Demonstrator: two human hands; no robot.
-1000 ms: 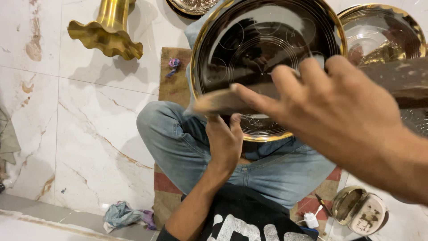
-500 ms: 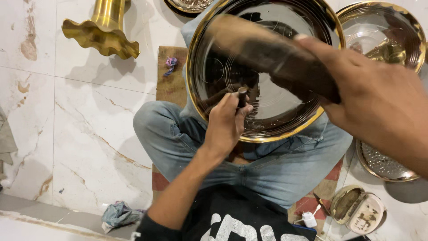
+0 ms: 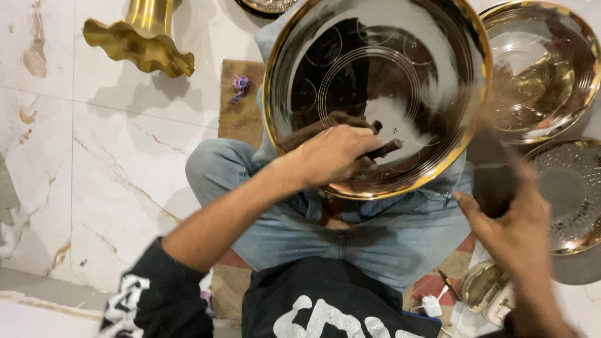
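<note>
A metalware polishing spot on a marble floor, more small workshop than home.

The person sits cross-legged on a worn mat [image 3: 241, 103] laid over white, veined marble tiles [image 3: 119, 188], with brass pieces all round them: a large shiny brass plate [image 3: 375, 94] on the lap, another polished brass dish [image 3: 544, 69] just to the right, a patterned embossed tray [image 3: 573, 194] below that, and a fluted brass stand [image 3: 141, 40] standing on the floor to the upper left. A small open tin [image 3: 485, 285] sits by the right knee, and brownish stains mark the tiles. No bench or table shows; the work is done on the floor.
</note>
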